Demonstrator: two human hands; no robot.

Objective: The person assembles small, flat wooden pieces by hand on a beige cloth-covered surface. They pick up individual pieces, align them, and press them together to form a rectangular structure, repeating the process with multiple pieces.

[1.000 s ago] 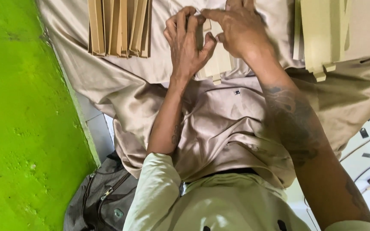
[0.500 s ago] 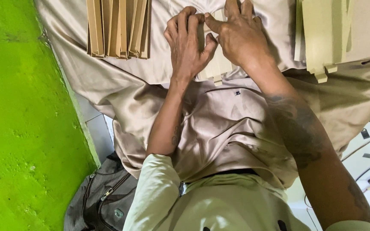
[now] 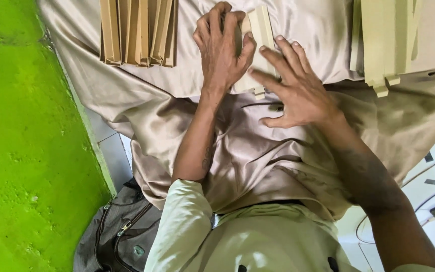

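Cardboard is what both hands are busy with in the head view: a pale folded cardboard piece [image 3: 258,48] lies on the satin cloth [image 3: 288,151] draped over the surface, straight ahead of the person and near the top middle of the picture. Its long axis runs away from the body, top to bottom in the picture, with a small tab at the near end pointing back toward the person. The left hand [image 3: 223,48] sits on top of the piece's left side, fingers curled over it and thumb hooked around its right edge, so it has a partial grip and is plainly the nearer hand. The right hand [image 3: 295,90] is spread flat with fingers apart, holding nothing; only its fingertips [image 3: 270,53] touch the piece's right edge and near end, the palm resting on the cloth just beside it. A stack of brown folded cardboard pieces [image 3: 137,31] lies to the left, apart from the left hand, and another pale stack [image 3: 383,40] lies to the right, well apart from the right hand. A grey bag [image 3: 119,234] sits low on the floor beside a green wall [image 3: 21,151].
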